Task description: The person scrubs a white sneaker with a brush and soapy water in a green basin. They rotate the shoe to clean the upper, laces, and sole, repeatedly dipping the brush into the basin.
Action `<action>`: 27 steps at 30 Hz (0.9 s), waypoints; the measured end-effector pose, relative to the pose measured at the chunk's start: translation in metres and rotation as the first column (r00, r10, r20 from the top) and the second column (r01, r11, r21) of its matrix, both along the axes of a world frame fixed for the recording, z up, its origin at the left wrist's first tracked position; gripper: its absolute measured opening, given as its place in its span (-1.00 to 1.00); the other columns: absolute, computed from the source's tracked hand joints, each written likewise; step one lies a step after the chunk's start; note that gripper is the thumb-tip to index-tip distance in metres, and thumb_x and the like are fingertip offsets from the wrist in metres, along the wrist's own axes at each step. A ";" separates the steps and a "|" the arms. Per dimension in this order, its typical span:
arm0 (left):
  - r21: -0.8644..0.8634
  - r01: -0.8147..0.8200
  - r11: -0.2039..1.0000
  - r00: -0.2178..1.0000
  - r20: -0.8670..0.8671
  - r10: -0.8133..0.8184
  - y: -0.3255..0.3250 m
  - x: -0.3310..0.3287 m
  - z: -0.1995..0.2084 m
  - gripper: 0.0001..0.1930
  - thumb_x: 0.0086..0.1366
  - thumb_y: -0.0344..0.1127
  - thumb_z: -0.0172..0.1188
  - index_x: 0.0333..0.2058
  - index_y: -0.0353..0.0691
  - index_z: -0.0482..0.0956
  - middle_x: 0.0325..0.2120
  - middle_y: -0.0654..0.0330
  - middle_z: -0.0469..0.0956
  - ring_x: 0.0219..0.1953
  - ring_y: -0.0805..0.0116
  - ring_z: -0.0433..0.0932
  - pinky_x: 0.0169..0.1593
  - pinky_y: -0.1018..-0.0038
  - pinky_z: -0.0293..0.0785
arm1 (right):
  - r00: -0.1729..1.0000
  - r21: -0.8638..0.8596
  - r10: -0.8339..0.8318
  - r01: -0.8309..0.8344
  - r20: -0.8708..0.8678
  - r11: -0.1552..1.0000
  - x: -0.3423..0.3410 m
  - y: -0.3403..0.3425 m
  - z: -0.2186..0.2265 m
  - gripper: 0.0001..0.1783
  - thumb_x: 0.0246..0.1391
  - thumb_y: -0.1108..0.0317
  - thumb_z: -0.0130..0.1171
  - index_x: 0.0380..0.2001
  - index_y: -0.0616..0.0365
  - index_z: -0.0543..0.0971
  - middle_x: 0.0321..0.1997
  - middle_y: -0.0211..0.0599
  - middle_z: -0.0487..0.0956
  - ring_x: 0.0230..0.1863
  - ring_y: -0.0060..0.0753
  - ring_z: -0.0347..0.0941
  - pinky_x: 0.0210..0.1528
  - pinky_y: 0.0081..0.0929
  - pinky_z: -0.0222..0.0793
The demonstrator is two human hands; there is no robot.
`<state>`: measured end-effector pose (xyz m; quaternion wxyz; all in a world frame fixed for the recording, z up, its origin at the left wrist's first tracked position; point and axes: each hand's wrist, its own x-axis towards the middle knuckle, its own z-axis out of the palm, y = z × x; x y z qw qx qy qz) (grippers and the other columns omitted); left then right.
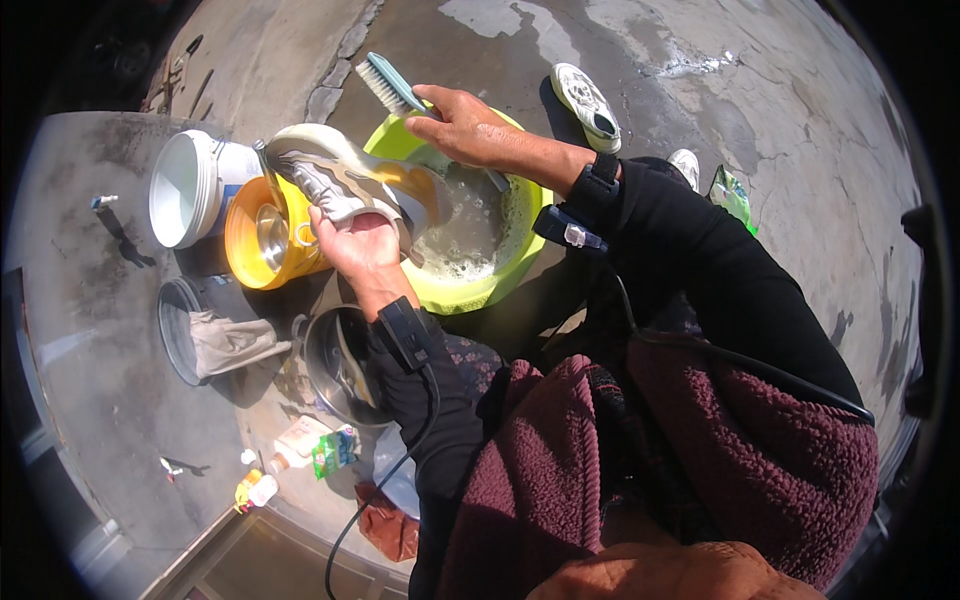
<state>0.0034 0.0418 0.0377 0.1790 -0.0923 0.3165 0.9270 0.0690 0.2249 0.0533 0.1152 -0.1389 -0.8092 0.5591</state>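
My left hand (362, 250) holds a white, grey and tan sneaker (325, 170) from below, fingers curled at its opening. The shoe is raised beside a lime-green basin (455, 295), partly over its left rim. Above the basin's far side, my right hand (462, 125) grips a scrub brush (392, 85) by its handle. Its pale bristles point up and left, apart from the shoe, and the handle's end shows below my palm. Cloudy water (465, 225) with foam around the edge fills part of the basin.
A white sneaker (585, 100) lies on the wet concrete beyond the basin. To the left stand a white bucket (182, 190) and a yellow bucket (243, 230) holding a metal bowl (271, 236). Nearer are a cloth (228, 340) over a grey tub and a metal pot (328, 365).
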 end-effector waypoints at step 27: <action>-0.881 0.054 0.470 0.946 0.197 0.259 -0.316 0.057 -0.162 -0.57 0.17 -0.30 0.34 -0.09 -0.56 0.57 -0.18 0.10 0.61 -0.18 0.32 0.58 -0.09 0.44 0.45 | 0.989 0.216 0.147 -0.143 -0.002 0.966 -0.010 -0.020 -0.039 -0.38 0.29 0.06 0.11 0.32 0.06 0.31 -0.09 -0.11 0.64 -0.02 -0.28 0.56 0.09 -0.19 0.48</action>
